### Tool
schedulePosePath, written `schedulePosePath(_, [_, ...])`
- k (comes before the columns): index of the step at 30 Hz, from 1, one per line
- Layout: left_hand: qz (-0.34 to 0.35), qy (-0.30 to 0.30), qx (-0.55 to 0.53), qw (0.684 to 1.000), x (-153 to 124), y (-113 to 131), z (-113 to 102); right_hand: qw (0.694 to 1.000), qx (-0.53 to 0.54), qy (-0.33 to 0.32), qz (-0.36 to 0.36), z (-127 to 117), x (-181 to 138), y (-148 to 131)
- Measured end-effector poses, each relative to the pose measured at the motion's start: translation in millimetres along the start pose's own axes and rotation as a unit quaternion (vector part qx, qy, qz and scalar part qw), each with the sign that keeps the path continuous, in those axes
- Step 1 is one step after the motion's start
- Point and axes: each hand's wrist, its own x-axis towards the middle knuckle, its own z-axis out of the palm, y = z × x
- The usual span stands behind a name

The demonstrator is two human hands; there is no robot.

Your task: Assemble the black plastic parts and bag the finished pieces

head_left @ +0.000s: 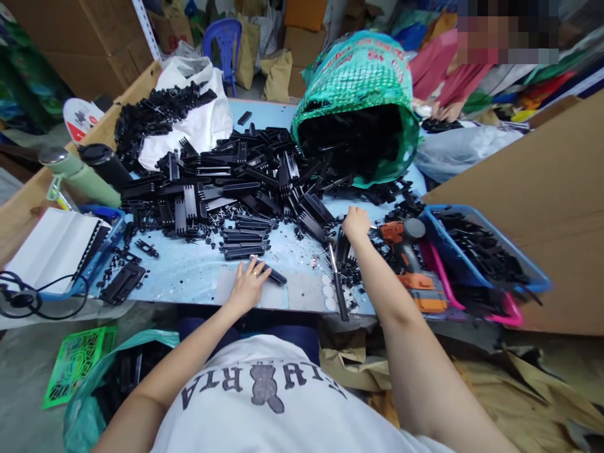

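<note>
My left hand lies flat, fingers spread, on a long black plastic strip near the front edge of the light blue table. My right hand reaches forward to the edge of a big heap of black plastic parts, its fingers curled down among small pieces; what they pinch is hidden. An orange and black power drill lies just right of that hand. Another long black strip lies along the table by my right forearm.
A green woven sack spills black parts at the back. A blue tray of black parts and a pink handle sit at right, beside a cardboard sheet. White sack, bottle and a blue tray at left. Another person sits at the far right.
</note>
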Motion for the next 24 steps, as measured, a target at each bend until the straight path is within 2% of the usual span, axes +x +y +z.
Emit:
schedulePosePath(2, [0.04,-0.037,0.038,0.998,14,-4,-7,0.999,-0.016,-0.038,0.012,-1,21,16])
schedulePosePath(6, [0.071,-0.052,0.085,0.993,32,-7,-15,0.998,-0.004,-0.069,-0.012,0,34,28])
schedulePosePath(8, [0.091,-0.074,0.098,0.988,32,-8,-16,0.998,0.004,-0.057,-0.035,-3,34,26])
schedulePosePath(10, [0.096,-0.103,0.103,0.985,27,-12,-17,0.994,0.045,-0.015,-0.094,-11,26,20])
schedulePosePath(13, [0.064,-0.121,0.1,0.986,16,-18,-17,0.965,0.143,0.024,-0.219,-23,-8,3])
schedulePosePath(14, [0.047,-0.122,0.099,0.987,13,-20,-17,0.953,0.159,0.001,-0.258,-26,-27,-4])
schedulePosePath(16, [0.028,-0.123,0.088,0.988,11,-21,-17,0.921,0.15,-0.101,-0.345,-27,-70,-20])
schedulePosePath(18, [0.03,-0.129,0.062,0.989,13,-18,-16,0.856,0.115,-0.201,-0.462,-23,-114,-34])
schedulePosePath(20, [0.036,-0.141,0.033,0.989,18,-12,-14,0.803,0.076,-0.24,-0.54,-15,-149,-44])
schedulePosePath(22, [0.035,-0.15,0.018,0.988,23,-7,-12,0.798,0.039,-0.226,-0.558,-6,-171,-50])
schedulePosePath(24, [0.038,-0.151,0.015,0.988,26,-5,-12,0.818,0.013,-0.191,-0.542,2,-180,-50])
